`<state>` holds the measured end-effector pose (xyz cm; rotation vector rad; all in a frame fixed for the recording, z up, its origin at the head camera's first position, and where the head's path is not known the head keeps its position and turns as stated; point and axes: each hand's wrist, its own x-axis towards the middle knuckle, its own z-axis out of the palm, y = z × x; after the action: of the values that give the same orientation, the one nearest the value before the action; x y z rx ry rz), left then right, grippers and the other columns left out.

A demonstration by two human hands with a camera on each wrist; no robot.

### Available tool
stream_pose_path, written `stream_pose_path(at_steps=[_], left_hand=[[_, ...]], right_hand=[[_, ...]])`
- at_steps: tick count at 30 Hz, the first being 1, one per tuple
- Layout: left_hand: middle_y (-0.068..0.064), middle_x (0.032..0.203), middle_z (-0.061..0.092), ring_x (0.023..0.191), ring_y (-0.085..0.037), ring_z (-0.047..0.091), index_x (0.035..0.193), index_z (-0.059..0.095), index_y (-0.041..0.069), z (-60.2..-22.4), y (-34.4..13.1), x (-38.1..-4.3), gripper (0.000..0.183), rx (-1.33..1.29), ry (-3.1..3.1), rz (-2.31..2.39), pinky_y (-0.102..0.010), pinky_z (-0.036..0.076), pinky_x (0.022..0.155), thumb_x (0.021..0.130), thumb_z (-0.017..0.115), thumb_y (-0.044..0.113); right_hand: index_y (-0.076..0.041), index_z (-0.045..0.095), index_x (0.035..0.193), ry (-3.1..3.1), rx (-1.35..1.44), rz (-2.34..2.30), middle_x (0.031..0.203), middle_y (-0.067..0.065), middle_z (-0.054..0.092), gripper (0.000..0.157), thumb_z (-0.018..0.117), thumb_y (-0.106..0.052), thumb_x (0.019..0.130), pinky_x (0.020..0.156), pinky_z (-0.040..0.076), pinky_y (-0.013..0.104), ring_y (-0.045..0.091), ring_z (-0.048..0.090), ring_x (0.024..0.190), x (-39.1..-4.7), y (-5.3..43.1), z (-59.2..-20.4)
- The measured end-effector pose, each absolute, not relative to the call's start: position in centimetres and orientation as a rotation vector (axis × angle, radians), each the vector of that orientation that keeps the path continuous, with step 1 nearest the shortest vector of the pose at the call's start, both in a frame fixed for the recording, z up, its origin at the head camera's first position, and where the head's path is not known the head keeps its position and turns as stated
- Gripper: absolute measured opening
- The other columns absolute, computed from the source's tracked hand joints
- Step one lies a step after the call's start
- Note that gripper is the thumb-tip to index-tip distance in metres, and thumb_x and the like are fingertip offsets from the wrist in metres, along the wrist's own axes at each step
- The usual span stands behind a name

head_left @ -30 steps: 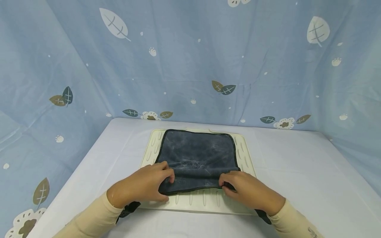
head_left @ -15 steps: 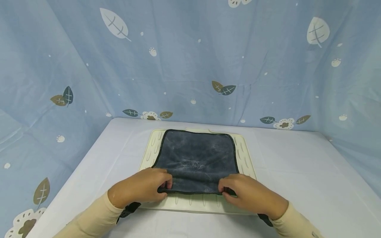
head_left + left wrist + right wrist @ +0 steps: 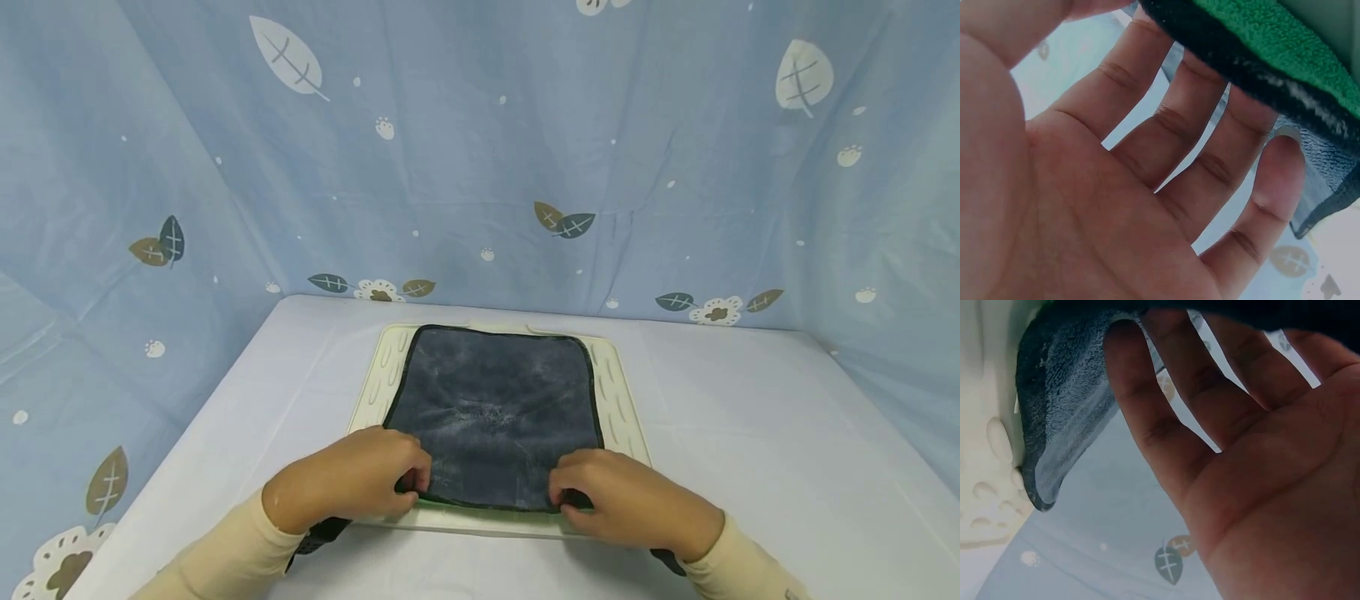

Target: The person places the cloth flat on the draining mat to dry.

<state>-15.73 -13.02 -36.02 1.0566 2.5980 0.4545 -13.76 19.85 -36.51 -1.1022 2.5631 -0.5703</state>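
Note:
A dark grey-blue towel [image 3: 498, 387] with a black border lies spread over a cream ribbed mat [image 3: 617, 398]. At the towel's near left corner, my left hand [image 3: 360, 473] pinches the edge between thumb and fingers. The near right corner is gripped the same way by my right hand [image 3: 626, 496]. In the left wrist view the towel's green underside [image 3: 1285, 44] shows along the lifted edge. A drooping part of the towel [image 3: 1075, 406] hangs beside my fingers in the right wrist view. Fingertips are partly hidden by the cloth.
The mat rests on a table under a white cloth [image 3: 750, 417]. Behind and on both sides hangs a blue curtain [image 3: 480, 167] printed with leaves and flowers. The mat's near rim [image 3: 480, 525] shows between my hands.
Both hands have drawn the towel's near edge slightly towards me and down. The fold across its near part has flattened out, so more of the mat's front is covered.

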Motion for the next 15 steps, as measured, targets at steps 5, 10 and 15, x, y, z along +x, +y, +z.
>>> stream_pose_path(at_steps=[5, 10, 15], left_hand=[[0.019, 0.077, 0.058, 0.065, 0.005, 0.049, 0.081, 0.070, 0.027, -36.14, -12.89, -15.62, 0.013, 1.083, 2.575, 0.449, -0.022, 0.046, 0.062, 0.085, 0.074, 0.015], [0.020, 0.077, 0.059, 0.065, 0.006, 0.051, 0.080, 0.070, 0.027, -36.16, -12.77, -15.49, 0.014, 1.079, 2.540, 0.468, -0.021, 0.047, 0.061, 0.085, 0.074, 0.015], [0.020, 0.077, 0.060, 0.065, 0.006, 0.050, 0.079, 0.071, 0.028, -36.15, -12.66, -15.43, 0.014, 1.074, 2.535, 0.461, -0.021, 0.046, 0.061, 0.084, 0.076, 0.016]], right_hand=[[-0.028, 0.069, 0.091, 2.546, -1.112, -0.547, 0.087, -0.020, 0.058, 0.016, 0.070, -0.013, 0.092, 0.066, 0.049, 0.020, -0.003, 0.053, 0.077, -13.70, 19.82, -36.61], [-0.030, 0.068, 0.089, 2.535, -1.094, -0.525, 0.086, -0.021, 0.057, 0.017, 0.071, -0.014, 0.091, 0.067, 0.049, 0.020, -0.004, 0.052, 0.078, -13.70, 19.75, -36.73], [-0.031, 0.067, 0.088, 2.538, -1.087, -0.505, 0.086, -0.022, 0.056, 0.017, 0.072, -0.015, 0.090, 0.067, 0.049, 0.021, -0.004, 0.052, 0.079, -13.62, 19.66, -36.69]])
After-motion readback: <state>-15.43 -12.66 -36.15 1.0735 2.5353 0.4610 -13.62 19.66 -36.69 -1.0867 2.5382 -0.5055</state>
